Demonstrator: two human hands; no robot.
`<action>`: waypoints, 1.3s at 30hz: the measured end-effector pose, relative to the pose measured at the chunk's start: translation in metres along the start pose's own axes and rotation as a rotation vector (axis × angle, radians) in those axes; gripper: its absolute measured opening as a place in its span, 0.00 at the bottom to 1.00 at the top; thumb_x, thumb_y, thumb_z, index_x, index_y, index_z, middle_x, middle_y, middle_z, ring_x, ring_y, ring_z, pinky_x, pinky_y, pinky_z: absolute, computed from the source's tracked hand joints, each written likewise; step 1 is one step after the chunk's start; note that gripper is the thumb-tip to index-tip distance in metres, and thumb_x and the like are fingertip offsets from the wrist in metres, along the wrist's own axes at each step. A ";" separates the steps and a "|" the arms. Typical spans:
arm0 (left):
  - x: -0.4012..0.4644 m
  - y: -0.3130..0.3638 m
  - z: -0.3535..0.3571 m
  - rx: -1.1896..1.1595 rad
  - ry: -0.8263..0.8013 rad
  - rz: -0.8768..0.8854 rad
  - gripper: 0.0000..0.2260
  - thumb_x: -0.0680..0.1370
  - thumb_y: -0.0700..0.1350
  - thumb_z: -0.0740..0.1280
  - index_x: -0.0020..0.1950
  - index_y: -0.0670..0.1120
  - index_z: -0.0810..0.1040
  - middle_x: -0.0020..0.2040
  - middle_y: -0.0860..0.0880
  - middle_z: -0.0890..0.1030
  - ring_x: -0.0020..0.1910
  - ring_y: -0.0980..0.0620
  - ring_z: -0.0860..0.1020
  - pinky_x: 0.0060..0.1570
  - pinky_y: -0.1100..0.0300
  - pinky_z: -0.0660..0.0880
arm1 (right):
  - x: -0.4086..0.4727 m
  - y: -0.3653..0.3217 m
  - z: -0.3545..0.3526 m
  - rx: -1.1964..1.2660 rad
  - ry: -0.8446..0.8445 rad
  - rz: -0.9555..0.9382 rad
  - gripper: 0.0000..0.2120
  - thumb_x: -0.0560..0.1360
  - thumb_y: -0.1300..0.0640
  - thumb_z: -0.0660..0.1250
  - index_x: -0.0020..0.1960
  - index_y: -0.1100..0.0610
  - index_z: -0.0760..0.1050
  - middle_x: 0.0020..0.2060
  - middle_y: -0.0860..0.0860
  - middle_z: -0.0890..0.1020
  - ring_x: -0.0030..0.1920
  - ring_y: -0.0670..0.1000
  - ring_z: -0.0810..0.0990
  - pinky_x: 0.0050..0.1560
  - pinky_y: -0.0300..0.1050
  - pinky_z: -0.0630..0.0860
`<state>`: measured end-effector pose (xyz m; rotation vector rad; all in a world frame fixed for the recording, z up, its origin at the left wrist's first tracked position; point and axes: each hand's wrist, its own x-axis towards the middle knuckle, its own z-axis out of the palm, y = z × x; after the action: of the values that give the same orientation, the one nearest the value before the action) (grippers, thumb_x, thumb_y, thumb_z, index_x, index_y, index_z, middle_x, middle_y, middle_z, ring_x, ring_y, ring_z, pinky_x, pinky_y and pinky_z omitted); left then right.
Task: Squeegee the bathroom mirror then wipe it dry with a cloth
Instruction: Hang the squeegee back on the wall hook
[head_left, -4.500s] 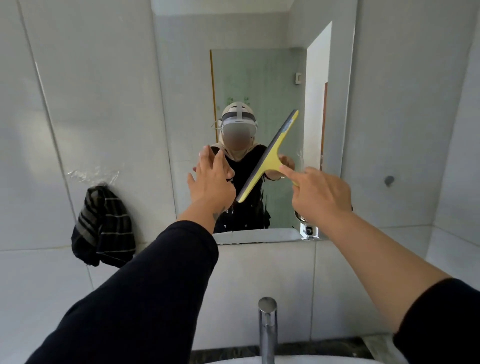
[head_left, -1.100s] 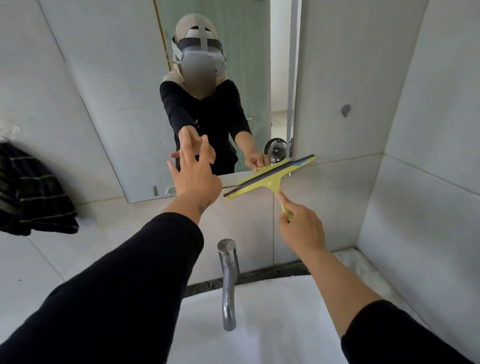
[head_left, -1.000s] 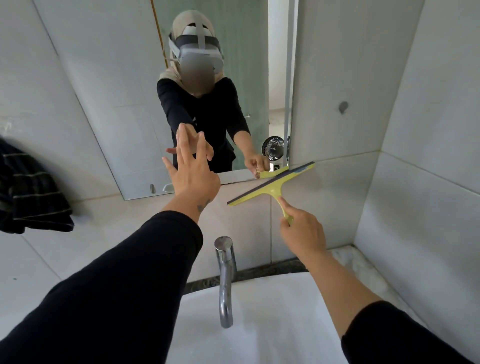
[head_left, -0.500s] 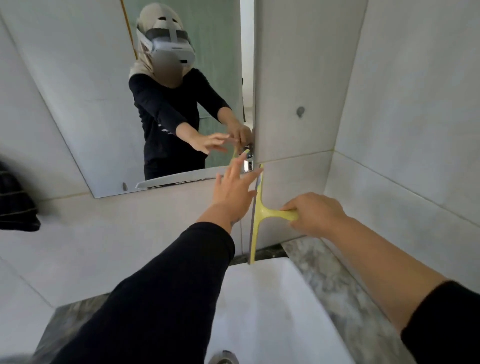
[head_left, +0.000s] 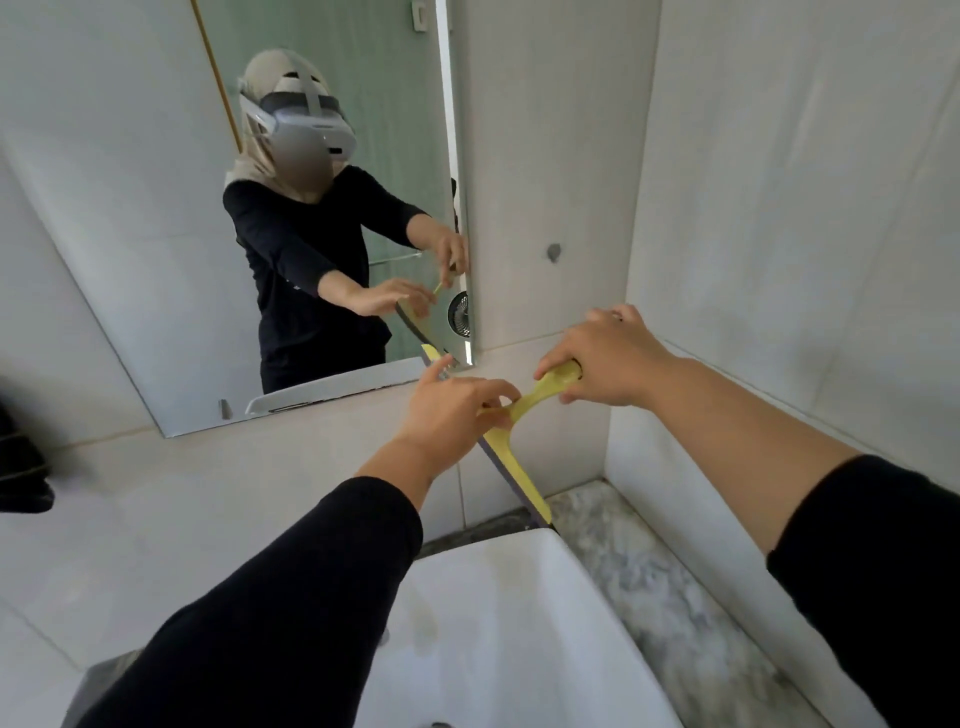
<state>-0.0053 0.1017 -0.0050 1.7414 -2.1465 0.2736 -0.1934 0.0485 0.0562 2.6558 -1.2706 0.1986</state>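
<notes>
Low in the frame lies the white sink (head_left: 519, 623). Above it, right of centre, the yellow squeegee (head_left: 511, 457) slants with its blade running toward the lower right, off the glass. The right hand (head_left: 608, 358) is wrapped round its handle; the left hand (head_left: 447, 410) pinches the neck with curled fingers. It looks light, stiff plastic with a flexible rubber edge, best held by the handle. Beyond, upper left, the mirror (head_left: 130, 234). No readable writing.

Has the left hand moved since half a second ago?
Yes. The left hand has dropped below the mirror's bottom edge and now touches the squeegee blade.
</notes>
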 end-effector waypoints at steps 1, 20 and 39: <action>0.001 0.000 0.001 -0.028 0.017 -0.006 0.11 0.78 0.52 0.63 0.60 0.55 0.77 0.51 0.56 0.83 0.57 0.56 0.78 0.73 0.55 0.49 | 0.003 0.001 -0.003 -0.019 0.015 0.014 0.20 0.69 0.42 0.71 0.61 0.35 0.74 0.58 0.46 0.76 0.63 0.53 0.66 0.69 0.57 0.52; 0.017 -0.002 0.050 -0.007 0.239 -0.059 0.24 0.79 0.51 0.61 0.74 0.61 0.60 0.44 0.53 0.80 0.43 0.49 0.77 0.46 0.58 0.59 | 0.082 -0.008 0.019 1.038 0.441 0.710 0.28 0.67 0.61 0.72 0.63 0.52 0.65 0.52 0.57 0.78 0.51 0.59 0.80 0.49 0.58 0.80; 0.117 -0.007 0.131 -0.204 -0.138 -0.089 0.39 0.78 0.50 0.62 0.76 0.54 0.35 0.68 0.49 0.67 0.65 0.46 0.68 0.64 0.52 0.63 | 0.162 0.047 0.069 1.015 0.622 0.568 0.30 0.67 0.67 0.75 0.65 0.52 0.73 0.46 0.47 0.74 0.49 0.49 0.76 0.45 0.35 0.68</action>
<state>-0.0390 -0.0536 -0.0793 1.7764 -2.0985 -0.0889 -0.1268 -0.1183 0.0270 2.3200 -1.9289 2.0149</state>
